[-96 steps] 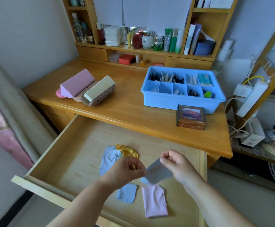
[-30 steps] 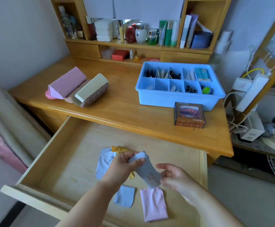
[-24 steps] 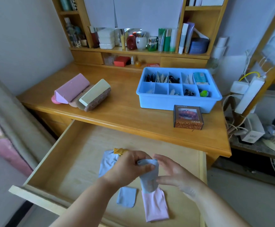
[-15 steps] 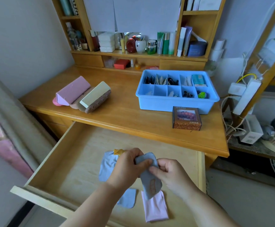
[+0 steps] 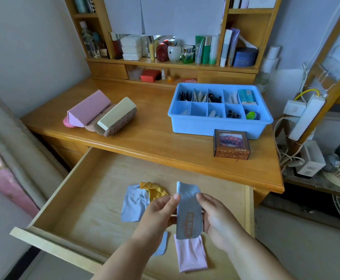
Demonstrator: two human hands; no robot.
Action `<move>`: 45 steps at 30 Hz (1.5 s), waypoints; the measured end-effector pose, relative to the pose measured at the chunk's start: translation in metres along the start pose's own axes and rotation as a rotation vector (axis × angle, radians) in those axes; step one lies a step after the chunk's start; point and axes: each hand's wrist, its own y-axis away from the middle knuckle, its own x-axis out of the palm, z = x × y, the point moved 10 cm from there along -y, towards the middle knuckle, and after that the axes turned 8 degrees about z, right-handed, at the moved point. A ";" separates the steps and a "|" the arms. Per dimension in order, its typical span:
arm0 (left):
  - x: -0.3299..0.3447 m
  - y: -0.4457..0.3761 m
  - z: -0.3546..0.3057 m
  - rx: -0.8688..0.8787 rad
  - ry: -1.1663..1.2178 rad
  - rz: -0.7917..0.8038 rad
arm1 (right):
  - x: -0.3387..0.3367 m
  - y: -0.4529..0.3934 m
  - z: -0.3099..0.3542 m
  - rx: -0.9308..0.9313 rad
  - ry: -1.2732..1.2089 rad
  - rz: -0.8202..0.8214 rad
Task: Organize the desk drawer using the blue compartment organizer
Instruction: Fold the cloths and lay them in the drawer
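Now that the grey-blue cloth (image 5: 188, 211) is folded narrow, you are pinching it upright between left hand (image 5: 158, 214) and right hand (image 5: 217, 219) above the open drawer (image 5: 96, 199), readying it for the blue organizer (image 5: 217, 126) on the desk.

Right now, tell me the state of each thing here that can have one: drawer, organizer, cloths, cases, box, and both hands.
Desk drawer: pulled open.
Blue organizer: on the desk, uncovered, most compartments filled.
Grey-blue cloth: folded, held upright.
Left hand: pinching the cloth.
Right hand: gripping the cloth.
Pink cloth: folded, flat in the drawer.
Yellow cloth: crumpled.
Pink case: closed.
Brown box: closed.
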 end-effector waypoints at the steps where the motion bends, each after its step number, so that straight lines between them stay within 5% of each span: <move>1: -0.001 0.000 0.002 0.001 0.004 -0.006 | 0.001 -0.001 -0.001 0.005 -0.053 0.011; 12: -0.015 0.011 -0.002 0.061 -0.065 -0.367 | 0.014 -0.004 -0.012 0.028 -0.350 0.087; 19: -0.014 0.016 -0.047 0.279 -0.838 -0.474 | 0.014 -0.007 -0.020 0.063 -0.384 0.088; 24: -0.015 0.016 -0.049 0.305 -1.026 -0.459 | 0.000 -0.006 -0.011 -0.006 -0.175 -0.023; 32: -0.026 0.012 -0.030 0.168 -0.524 -0.393 | 0.017 -0.001 -0.012 -0.006 -0.086 0.080; 36: -0.035 0.008 -0.014 0.061 -0.363 -0.408 | 0.007 -0.002 -0.011 0.017 0.040 -0.025; 45: -0.025 0.001 0.004 -0.115 -0.029 -0.114 | 0.002 -0.002 0.004 0.003 0.197 0.012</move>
